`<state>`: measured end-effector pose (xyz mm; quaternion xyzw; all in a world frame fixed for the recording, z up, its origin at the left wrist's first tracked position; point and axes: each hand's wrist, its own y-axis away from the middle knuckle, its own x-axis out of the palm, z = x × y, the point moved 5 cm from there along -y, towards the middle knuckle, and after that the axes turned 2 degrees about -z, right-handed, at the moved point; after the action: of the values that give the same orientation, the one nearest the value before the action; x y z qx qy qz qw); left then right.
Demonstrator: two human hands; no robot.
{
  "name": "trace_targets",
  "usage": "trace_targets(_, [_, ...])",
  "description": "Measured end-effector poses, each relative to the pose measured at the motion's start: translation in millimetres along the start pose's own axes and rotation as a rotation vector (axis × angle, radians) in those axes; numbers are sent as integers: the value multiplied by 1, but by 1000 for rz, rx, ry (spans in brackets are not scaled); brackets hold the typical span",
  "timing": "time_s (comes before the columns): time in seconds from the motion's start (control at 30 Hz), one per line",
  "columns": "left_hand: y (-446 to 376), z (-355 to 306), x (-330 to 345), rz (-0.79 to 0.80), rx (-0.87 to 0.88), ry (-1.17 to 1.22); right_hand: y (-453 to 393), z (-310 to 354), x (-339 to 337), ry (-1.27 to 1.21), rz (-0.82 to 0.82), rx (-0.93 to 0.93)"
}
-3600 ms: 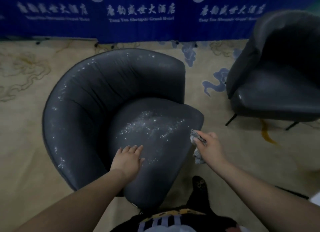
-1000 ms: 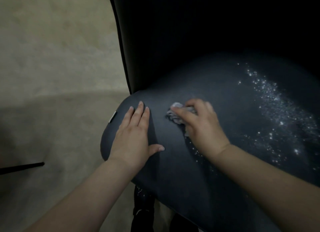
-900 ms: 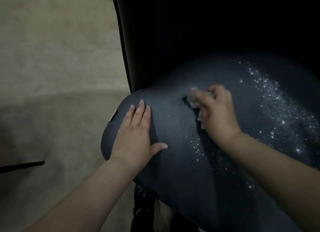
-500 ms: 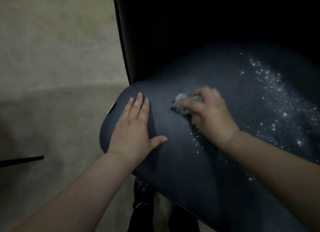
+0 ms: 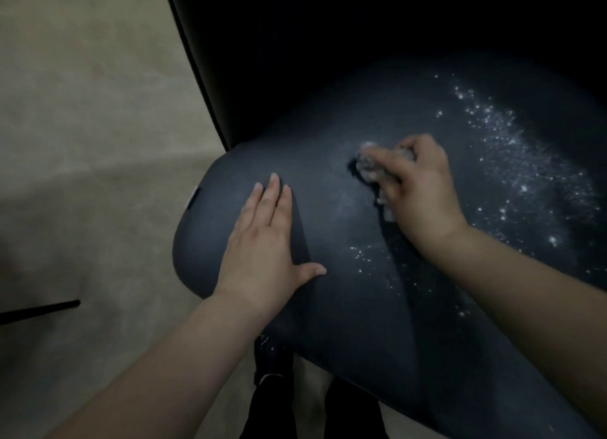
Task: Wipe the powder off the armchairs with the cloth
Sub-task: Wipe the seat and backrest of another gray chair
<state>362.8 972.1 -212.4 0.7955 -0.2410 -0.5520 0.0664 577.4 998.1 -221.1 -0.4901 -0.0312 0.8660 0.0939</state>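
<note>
The dark grey armchair's seat cushion fills the right of the view, close up. White powder lies in a band across its right part, and a smaller scatter of powder sits near the middle. My right hand grips a crumpled grey cloth and presses it onto the seat left of the big band. My left hand rests flat on the seat's left end, fingers straight and thumb out.
The armchair's dark back and side rise behind the seat. Beige carpet lies to the left, with a thin black chair leg at the left edge. My dark shoes stand under the seat's front edge.
I have leaned in close to the seat since the first frame. Over the last second my right hand rubbed the cloth back and forth, ending slightly up and right. My left hand stayed flat.
</note>
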Motion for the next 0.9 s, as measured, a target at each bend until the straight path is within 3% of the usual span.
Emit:
trace_targets(0.1, [-3, -6, 1, 11, -8, 1, 1, 17, 10, -53, -83, 117])
trace_targets(0.23, [-4, -7, 1, 38, -22, 2, 44, 42, 11, -59, 143, -191])
trace_targets(0.3, [-3, -7, 1, 42, -18, -5, 45, 22, -7, 5, 138, -275])
trace_targets(0.43, [-4, -7, 3, 34, -15, -7, 11, -33, -23, -5, -79, 91])
trace_targets(0.5, [-4, -7, 4, 33, -8, -10, 9, -15, -11, -93, -139, 256])
trace_targets(0.53, [-4, -6, 5, 34, -5, -11, 17, 4, -1, -120, -116, 220])
trace_targets(0.6, [-4, -5, 3, 37, 6, -12, 44, 41, 13, -178, 26, -20])
trace_targets(0.7, [-5, -2, -3, 40, 44, -20, 64, 39, -1, -32, 137, -291])
trace_targets(0.9, [-3, 8, -10, 0, 38, -47, 24, 7, -4, 11, -156, 49])
